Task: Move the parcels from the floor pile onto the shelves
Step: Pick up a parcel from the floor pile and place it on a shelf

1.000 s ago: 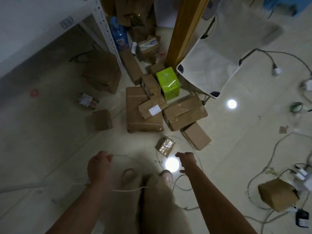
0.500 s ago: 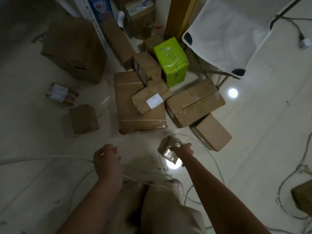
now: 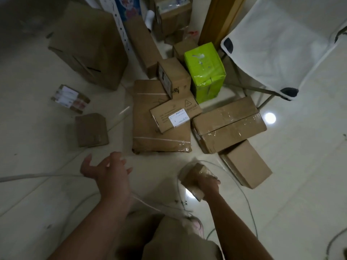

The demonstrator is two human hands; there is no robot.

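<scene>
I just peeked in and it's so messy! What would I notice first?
The bright green parcel jumps out, standing at the back of a heap of brown cardboard boxes on the pale floor, next to a white chair. Close to the camera, the right hand grips a small taped parcel, while the left hand hovers open over the floor.

Left of the left fingers point(image 3: 123, 163), pale tiled floor point(image 3: 37, 147) lies open, crossed by a thin white cable point(image 3: 37, 177). Just ahead, a large flat brown taped cardboard parcel point(image 3: 150, 136) blocks the way; a brown cardboard box point(image 3: 246, 164) stands right of the right fingers point(image 3: 216, 182).
</scene>
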